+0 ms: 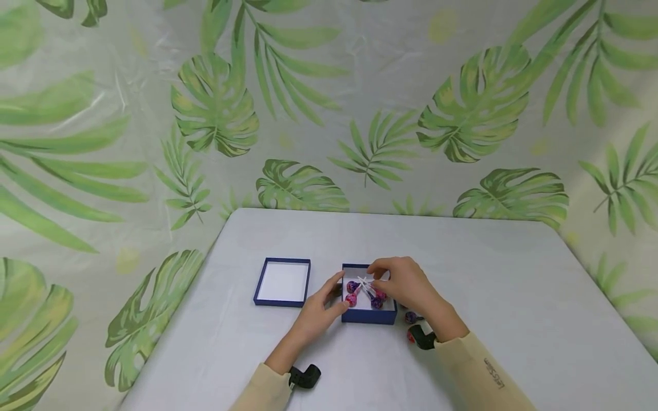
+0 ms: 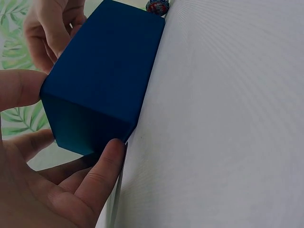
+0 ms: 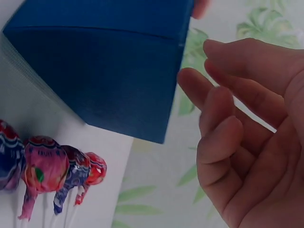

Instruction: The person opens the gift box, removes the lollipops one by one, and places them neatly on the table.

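A blue open-topped box (image 1: 368, 317) stands on the table, with several wrapped lollipops (image 1: 352, 299) inside, their white sticks crossing near the middle. My left hand (image 1: 320, 311) holds the box by its left side, thumb at the front rim. In the left wrist view, fingertips press the wall of the box (image 2: 102, 71) near the lower edge. Over the box's right part is my right hand (image 1: 408, 282), fingers loosely bent, close to the sticks. The right wrist view shows the right hand (image 3: 251, 128) with nothing between thumb and fingers.
A shallow blue-edged lid (image 1: 283, 281) with a white inside lies left of the box. More lollipops (image 3: 45, 164) lie on the table right of the box, partly hidden by the right wrist in the head view. Leaf-patterned sheeting (image 1: 303, 114) hangs behind the white table (image 1: 462, 245).
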Motion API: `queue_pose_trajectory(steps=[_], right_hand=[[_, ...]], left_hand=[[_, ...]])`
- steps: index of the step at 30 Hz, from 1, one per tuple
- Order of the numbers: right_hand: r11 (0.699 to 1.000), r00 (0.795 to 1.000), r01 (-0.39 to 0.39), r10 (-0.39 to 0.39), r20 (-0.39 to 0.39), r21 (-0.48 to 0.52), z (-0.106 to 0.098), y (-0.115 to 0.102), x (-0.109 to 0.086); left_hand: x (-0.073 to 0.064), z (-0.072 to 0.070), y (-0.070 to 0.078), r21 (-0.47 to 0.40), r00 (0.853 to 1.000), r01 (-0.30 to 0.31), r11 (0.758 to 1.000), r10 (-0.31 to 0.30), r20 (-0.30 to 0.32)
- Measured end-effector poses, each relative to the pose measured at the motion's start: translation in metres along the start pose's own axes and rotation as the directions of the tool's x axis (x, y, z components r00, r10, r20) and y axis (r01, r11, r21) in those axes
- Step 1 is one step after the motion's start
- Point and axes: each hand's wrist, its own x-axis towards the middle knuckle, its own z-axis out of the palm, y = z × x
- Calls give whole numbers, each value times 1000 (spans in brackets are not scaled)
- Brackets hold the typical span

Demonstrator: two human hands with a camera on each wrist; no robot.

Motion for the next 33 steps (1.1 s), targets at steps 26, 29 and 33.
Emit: queue_pose_trajectory(steps=[26,29,33], right_hand=[[938,995,60,-28,98,-340,35,-8,30],[935,994,62,-28,102,-348,38,-7,33],[940,993,66,-30,112,-334,41,-8,34]], left_hand=[[-2,0,2,-1,1000,-11,1000,11,1],[-2,0,2,-10,1000,-12,1000,12,1],[0,0,1,-29,1000,-19,999,19,1]])
